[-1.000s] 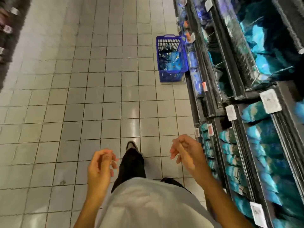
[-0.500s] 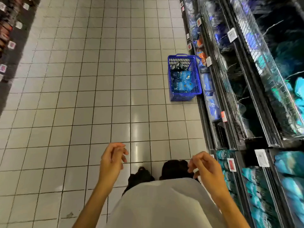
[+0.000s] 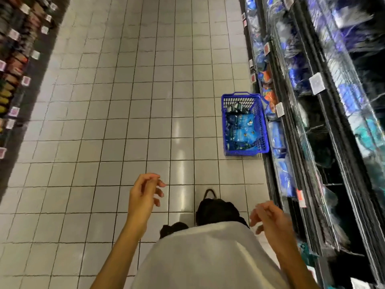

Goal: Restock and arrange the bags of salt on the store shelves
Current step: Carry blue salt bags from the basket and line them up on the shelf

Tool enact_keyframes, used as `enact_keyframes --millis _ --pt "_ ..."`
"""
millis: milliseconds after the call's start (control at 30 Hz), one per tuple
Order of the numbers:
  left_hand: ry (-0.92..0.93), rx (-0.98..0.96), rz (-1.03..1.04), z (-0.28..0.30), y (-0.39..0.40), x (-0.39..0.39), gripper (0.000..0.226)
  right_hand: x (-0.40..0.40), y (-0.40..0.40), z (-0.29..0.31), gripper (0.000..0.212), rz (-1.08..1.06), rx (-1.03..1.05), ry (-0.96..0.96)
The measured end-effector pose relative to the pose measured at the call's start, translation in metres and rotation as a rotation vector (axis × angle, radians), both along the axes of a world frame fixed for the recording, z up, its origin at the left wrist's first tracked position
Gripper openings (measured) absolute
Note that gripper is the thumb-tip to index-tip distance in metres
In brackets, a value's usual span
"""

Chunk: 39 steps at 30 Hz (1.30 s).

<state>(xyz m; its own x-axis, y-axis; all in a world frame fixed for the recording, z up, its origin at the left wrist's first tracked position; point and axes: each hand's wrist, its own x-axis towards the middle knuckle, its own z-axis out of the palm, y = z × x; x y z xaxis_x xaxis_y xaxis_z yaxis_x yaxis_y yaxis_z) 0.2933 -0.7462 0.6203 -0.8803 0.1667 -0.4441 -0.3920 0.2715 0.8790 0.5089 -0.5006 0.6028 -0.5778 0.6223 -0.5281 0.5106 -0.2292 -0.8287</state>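
A blue plastic basket (image 3: 259, 124) stands on the tiled floor against the right-hand shelving, holding several blue bags of salt (image 3: 241, 132). More blue bags (image 3: 280, 138) lie along the low shelf beside it. My left hand (image 3: 143, 195) hangs in front of my body with fingers loosely curled and nothing in it. My right hand (image 3: 268, 220) is lower right, near the shelf edge, also loosely curled and holding nothing. Both hands are well short of the basket.
Dark wire shelves (image 3: 325, 142) with white price tags (image 3: 316, 86) run along the right, some bays dark and hollow. Another product rack (image 3: 14, 76) lines the far left. Grey floor tiles (image 3: 125, 122) stretch between them. My dark shoes (image 3: 216, 209) show below my white shirt.
I have walked forward along the aisle; the basket is nearer and lower in view. Both hands stay free and swing slightly, and the teal bags have slid out of view.
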Motion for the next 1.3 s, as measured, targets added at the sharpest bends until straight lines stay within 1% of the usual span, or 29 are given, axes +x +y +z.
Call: enact_keyframes --millis 133,233,333,433,533,600,700,800,900,1000,1100,1300 --pt "-0.018 -0.039 0.107 0.001 0.016 -0.031 0.015 -0.086 0.043 0.007 0.018 0.103 -0.022 0.036" --pt "-0.021 -0.046 0.186 0.001 0.020 -0.057 0.015 -0.152 0.061 0.014 0.023 0.185 -0.027 0.072" --pt "-0.038 -0.064 0.270 0.000 0.024 -0.092 0.015 -0.217 0.072 0.018 0.023 0.217 -0.066 0.087" --pt "-0.027 -0.053 0.303 -0.004 0.029 -0.144 0.015 -0.280 0.080 0.020 0.022 0.236 -0.068 0.105" --pt "-0.020 -0.051 0.277 -0.014 0.038 -0.213 0.016 -0.339 0.085 0.019 0.022 0.211 -0.042 0.108" --pt "-0.020 -0.059 0.216 -0.021 0.047 -0.263 0.015 -0.374 0.086 0.018 0.023 0.169 -0.039 0.093" --pt "-0.018 -0.063 0.063 -0.023 0.073 -0.338 0.015 -0.419 0.088 0.020 0.023 0.063 -0.039 0.064" --pt "-0.021 -0.062 -0.092 -0.017 0.108 -0.402 0.017 -0.449 0.093 0.027 0.024 -0.062 -0.031 0.059" --pt "-0.037 -0.053 -0.240 -0.010 0.150 -0.453 0.018 -0.463 0.104 0.031 0.024 -0.220 -0.013 0.044" --pt "-0.052 -0.048 -0.388 -0.008 0.199 -0.488 0.019 -0.464 0.118 0.031 0.021 -0.415 -0.006 0.046" --pt "-0.078 -0.055 -0.558 -0.011 0.257 -0.510 0.019 -0.457 0.131 0.025 0.023 -0.596 0.009 0.052" --pt "-0.042 -0.089 -0.782 -0.011 0.356 -0.522 0.019 -0.458 0.163 -0.001 0.027 -0.888 -0.068 0.056"
